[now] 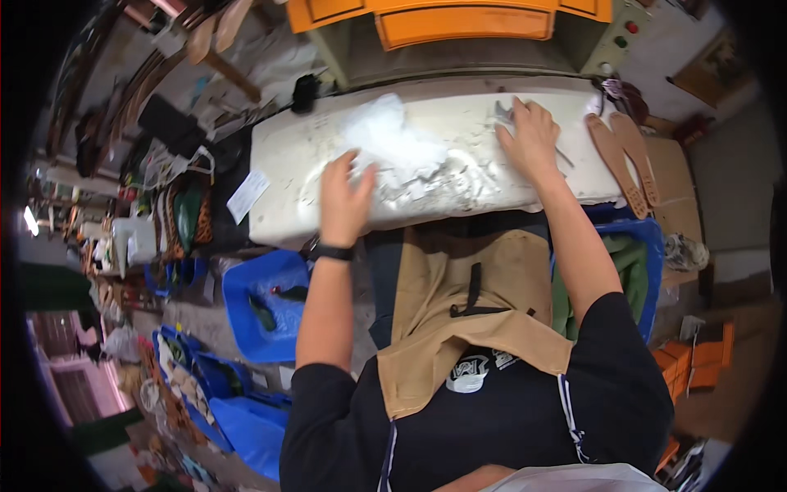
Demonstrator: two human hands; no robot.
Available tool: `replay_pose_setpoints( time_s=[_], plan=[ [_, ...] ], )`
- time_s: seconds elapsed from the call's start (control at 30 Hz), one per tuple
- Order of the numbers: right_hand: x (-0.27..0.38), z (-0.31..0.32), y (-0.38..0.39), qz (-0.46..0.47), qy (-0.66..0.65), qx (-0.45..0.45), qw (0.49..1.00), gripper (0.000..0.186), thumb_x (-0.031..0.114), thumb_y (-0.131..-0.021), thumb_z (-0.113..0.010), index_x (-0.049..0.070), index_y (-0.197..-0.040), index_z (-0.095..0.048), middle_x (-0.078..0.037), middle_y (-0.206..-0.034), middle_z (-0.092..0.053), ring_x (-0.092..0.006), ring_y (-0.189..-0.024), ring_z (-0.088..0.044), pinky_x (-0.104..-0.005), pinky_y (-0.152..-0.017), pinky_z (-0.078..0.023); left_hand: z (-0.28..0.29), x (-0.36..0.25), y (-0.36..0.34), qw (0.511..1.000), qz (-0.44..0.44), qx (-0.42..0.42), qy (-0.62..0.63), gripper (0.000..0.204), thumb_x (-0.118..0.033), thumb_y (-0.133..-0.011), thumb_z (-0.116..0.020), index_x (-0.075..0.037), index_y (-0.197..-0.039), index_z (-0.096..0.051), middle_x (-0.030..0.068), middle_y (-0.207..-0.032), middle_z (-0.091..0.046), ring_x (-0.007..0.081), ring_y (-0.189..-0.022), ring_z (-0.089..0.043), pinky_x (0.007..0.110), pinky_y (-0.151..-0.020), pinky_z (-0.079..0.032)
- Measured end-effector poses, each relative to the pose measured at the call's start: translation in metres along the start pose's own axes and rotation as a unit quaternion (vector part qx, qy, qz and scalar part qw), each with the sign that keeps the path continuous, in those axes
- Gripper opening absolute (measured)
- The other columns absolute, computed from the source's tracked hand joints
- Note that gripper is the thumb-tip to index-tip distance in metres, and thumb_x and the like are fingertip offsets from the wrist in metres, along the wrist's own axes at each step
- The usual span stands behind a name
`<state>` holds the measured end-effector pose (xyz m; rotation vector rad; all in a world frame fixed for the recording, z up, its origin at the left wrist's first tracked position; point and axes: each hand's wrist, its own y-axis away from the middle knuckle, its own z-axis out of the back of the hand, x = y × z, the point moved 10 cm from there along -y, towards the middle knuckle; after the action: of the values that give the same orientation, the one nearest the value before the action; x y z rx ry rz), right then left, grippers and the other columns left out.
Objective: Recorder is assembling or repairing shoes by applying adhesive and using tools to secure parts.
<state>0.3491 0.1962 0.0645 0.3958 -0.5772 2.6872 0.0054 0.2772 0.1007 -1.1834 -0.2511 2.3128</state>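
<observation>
My left hand is over the left part of a padded white bench top, thumb and fingers apart with nothing between them. Just beyond its fingertips lies a crumpled, translucent white plastic sheet or bag. Toward the right of the bench, my right hand curls over a grey metal hand tool. The tool's jaw-like head shows beside the index finger, and a thin handle sticks out past the wrist side. My palm hides its middle. Dark scuffs and scraps mark the cover between my hands.
A pair of brown shoe soles or lasts lies at the bench's right end. Behind the bench stands a machine with an orange front. Blue bins flank my lap, and a white paper label hangs at the left edge.
</observation>
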Motion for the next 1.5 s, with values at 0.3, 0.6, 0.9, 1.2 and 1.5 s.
replay_pose_setpoints(
  time_s=[0.3, 0.6, 0.9, 1.2, 1.5],
  plan=[
    [-0.063, 0.04, 0.002, -0.001, 0.046, -0.06, 0.997, 0.035, 0.036, -0.094, -0.064, 0.009, -0.113, -0.074, -0.016, -0.106, -0.066, -0.0358, -0.097, -0.062, -0.0459, -0.09, -0.048, 0.044, 0.031, 0.093, 0.997, 0.051, -0.044, -0.028, 0.025, -0.009, -0.099, -0.063, 0.0, -0.122, -0.066, 0.0127, -0.113, -0.065, 0.0243, -0.097, -0.063, 0.03, -0.088, -0.051],
    [-0.168, 0.132, 0.063, -0.091, 0.206, -0.071, 0.972, 0.043, 0.03, -0.092, -0.063, 0.013, -0.131, -0.067, -0.021, -0.111, -0.067, -0.0425, -0.1, -0.064, -0.05, -0.087, -0.053, 0.062, 0.088, 0.173, 0.987, 0.153, -0.057, -0.004, 0.021, -0.012, -0.1, -0.062, 0.0, -0.116, -0.069, 0.0118, -0.111, -0.068, 0.0246, -0.095, -0.063, 0.031, -0.086, -0.051],
    [-0.201, 0.164, 0.099, -0.095, 0.213, -0.118, 0.965, 0.05, 0.024, -0.087, -0.069, 0.014, -0.135, -0.064, -0.022, -0.114, -0.064, -0.0428, -0.099, -0.061, -0.0487, -0.086, -0.051, 0.032, 0.038, 0.147, 0.991, 0.127, -0.028, 0.033, 0.018, -0.013, -0.098, -0.061, -0.001, -0.109, -0.071, 0.0107, -0.102, -0.07, 0.0259, -0.088, -0.064, 0.033, -0.083, -0.052],
    [-0.268, 0.145, 0.068, -0.182, 0.29, 0.038, 0.939, 0.05, 0.032, -0.096, -0.059, 0.019, -0.144, -0.06, -0.02, -0.136, -0.057, -0.0424, -0.118, -0.054, -0.056, -0.099, -0.045, 0.039, 0.052, 0.184, 0.986, 0.163, -0.038, 0.023, 0.02, -0.015, -0.097, -0.062, -0.002, -0.109, -0.071, 0.0114, -0.101, -0.069, 0.0267, -0.086, -0.064, 0.033, -0.081, -0.052],
    [-0.271, 0.134, 0.066, -0.221, 0.271, 0.025, 0.936, 0.054, 0.03, -0.096, -0.059, 0.022, -0.15, -0.055, -0.019, -0.145, -0.054, -0.042, -0.127, -0.051, -0.0566, -0.104, -0.042, 0.055, 0.07, 0.225, 0.979, 0.202, -0.034, 0.02, 0.021, -0.016, -0.097, -0.063, -0.002, -0.11, -0.071, 0.0115, -0.102, -0.07, 0.0266, -0.086, -0.065, 0.033, -0.08, -0.052]
  ],
)
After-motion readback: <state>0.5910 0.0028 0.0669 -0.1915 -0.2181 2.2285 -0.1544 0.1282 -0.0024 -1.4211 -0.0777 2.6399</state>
